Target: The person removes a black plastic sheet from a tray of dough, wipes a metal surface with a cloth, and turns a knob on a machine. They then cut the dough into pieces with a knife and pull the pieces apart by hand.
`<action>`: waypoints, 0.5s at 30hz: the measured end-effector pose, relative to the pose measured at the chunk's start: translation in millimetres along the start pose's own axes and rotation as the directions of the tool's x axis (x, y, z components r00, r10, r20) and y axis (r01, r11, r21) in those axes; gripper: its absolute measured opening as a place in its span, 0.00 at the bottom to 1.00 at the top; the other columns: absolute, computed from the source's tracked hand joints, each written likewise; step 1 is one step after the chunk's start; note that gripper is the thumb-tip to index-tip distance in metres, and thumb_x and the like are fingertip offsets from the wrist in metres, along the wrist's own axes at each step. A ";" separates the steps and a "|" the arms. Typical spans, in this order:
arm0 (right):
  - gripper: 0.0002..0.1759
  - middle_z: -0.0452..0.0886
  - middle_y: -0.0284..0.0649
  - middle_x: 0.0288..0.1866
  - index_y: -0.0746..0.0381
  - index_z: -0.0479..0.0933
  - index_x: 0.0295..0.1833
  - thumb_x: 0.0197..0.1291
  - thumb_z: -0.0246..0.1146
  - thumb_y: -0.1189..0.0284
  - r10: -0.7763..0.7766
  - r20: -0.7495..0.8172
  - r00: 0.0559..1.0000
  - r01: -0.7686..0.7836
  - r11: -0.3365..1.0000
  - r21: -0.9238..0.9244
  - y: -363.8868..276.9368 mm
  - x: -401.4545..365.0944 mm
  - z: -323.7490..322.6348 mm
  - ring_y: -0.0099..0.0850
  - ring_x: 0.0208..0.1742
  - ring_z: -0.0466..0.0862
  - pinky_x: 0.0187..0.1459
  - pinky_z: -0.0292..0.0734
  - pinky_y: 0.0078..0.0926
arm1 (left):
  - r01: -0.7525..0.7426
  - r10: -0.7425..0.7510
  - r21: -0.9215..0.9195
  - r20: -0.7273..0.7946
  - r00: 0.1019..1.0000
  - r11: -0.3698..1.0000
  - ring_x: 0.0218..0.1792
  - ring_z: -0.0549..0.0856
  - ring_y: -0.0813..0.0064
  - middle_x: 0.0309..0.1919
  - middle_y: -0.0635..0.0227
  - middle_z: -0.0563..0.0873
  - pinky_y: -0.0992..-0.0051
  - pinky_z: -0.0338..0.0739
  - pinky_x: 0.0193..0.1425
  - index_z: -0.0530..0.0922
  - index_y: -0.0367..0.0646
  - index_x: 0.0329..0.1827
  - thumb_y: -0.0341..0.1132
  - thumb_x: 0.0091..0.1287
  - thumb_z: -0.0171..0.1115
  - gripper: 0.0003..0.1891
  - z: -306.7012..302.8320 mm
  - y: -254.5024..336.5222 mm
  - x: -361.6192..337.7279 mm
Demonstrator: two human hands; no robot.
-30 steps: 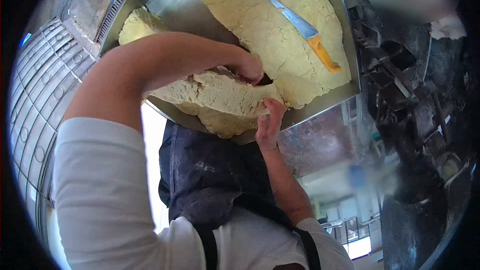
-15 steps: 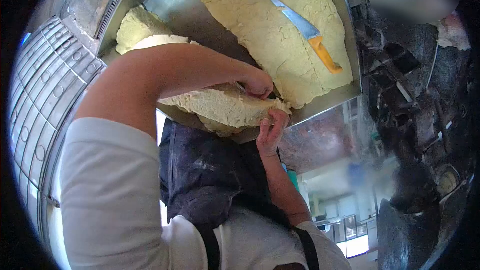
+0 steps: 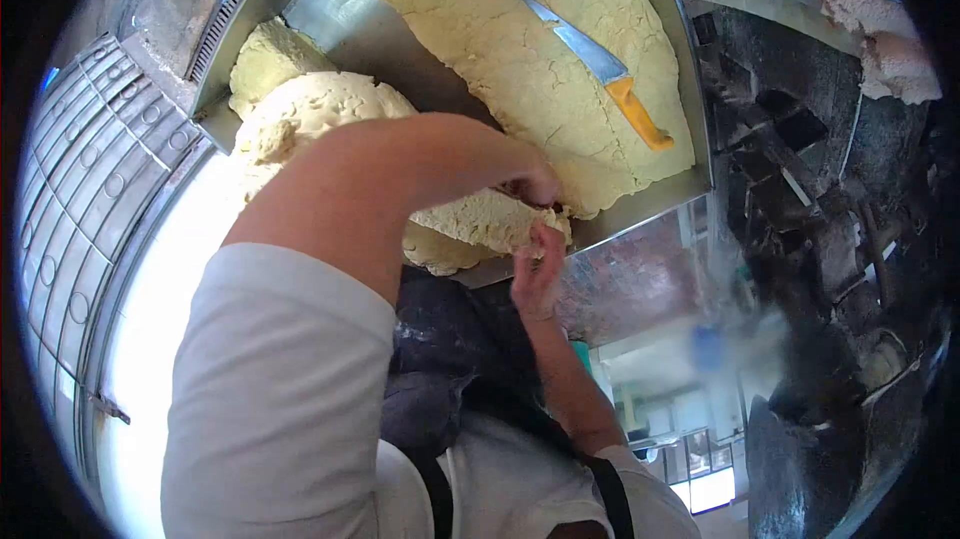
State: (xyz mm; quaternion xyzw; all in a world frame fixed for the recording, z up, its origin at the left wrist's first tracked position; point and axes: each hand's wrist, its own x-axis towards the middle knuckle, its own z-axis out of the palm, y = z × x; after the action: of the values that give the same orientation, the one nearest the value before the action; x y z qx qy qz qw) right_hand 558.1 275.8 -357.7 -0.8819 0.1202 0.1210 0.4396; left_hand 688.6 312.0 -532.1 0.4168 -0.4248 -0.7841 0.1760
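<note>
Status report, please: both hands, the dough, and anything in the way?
Left hand grip on dough lump from above. Right hand grips its edge from below. Lump overhangs tray rim. Knife lies apart on dough slab, not in the way.

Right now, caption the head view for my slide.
Left hand and right hand grip a dough piece at the edge of a steel tray; an orange-handled knife lies on the dough sheet.

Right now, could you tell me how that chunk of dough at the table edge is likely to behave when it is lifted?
Probably floppy: the chunk of dough droops over the table edge between the left hand and right hand. Likely heavy, being thick and held in both hands. It may tear, since its surface looks cracked and ragged.
</note>
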 end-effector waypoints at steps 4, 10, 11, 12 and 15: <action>0.19 0.79 0.47 0.48 0.66 0.77 0.57 0.73 0.56 0.61 0.367 -0.100 0.925 -0.358 0.928 0.101 74.0 36.2 0.4 0.39 0.49 0.79 0.55 0.73 0.35 | 0.107 -0.123 -0.212 -0.063 0.990 0.971 0.54 0.85 0.52 0.55 0.49 0.86 0.58 0.78 0.60 0.81 0.40 0.60 0.31 0.65 0.54 0.21 -6.9 27.9 -47.7; 0.24 0.83 0.46 0.55 0.66 0.78 0.60 0.76 0.51 0.57 0.440 0.302 0.846 -0.512 0.828 0.228 66.5 35.0 -14.2 0.40 0.56 0.82 0.61 0.73 0.35 | -0.266 0.324 0.421 -0.073 0.943 0.867 0.51 0.87 0.52 0.47 0.44 0.86 0.60 0.79 0.58 0.84 0.29 0.47 0.34 0.67 0.57 0.16 36.3 59.8 -87.2; 0.28 0.81 0.48 0.62 0.65 0.75 0.66 0.77 0.50 0.55 0.371 0.355 0.858 -0.464 0.856 0.228 55.7 36.9 -18.3 0.41 0.62 0.81 0.65 0.71 0.34 | -0.208 0.310 0.422 -0.189 0.932 0.882 0.51 0.87 0.52 0.47 0.45 0.87 0.59 0.80 0.57 0.85 0.30 0.45 0.35 0.66 0.58 0.15 41.1 62.5 -92.8; 0.28 0.81 0.48 0.62 0.65 0.75 0.66 0.77 0.50 0.55 0.368 0.355 0.859 -0.463 0.855 0.234 51.5 35.9 -15.3 0.41 0.62 0.81 0.65 0.71 0.34 | -0.149 0.290 0.416 -0.301 0.908 0.897 0.51 0.87 0.52 0.46 0.46 0.87 0.59 0.80 0.57 0.85 0.31 0.42 0.35 0.66 0.59 0.14 47.7 65.1 -101.1; 0.37 0.72 0.54 0.71 0.64 0.62 0.77 0.74 0.53 0.49 0.197 0.342 0.919 -0.367 0.742 0.561 44.3 39.7 -5.9 0.44 0.73 0.72 0.72 0.63 0.36 | 0.268 -0.082 0.200 -0.639 0.765 0.942 0.50 0.87 0.50 0.44 0.49 0.88 0.57 0.80 0.55 0.87 0.38 0.40 0.39 0.64 0.62 0.13 53.4 92.7 -188.3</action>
State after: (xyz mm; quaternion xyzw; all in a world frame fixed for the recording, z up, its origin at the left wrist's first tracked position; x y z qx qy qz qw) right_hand 582.0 241.0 -400.0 -0.6376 0.2274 0.2554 0.6904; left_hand 749.7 404.9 -346.3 0.7106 -0.4078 -0.5473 0.1708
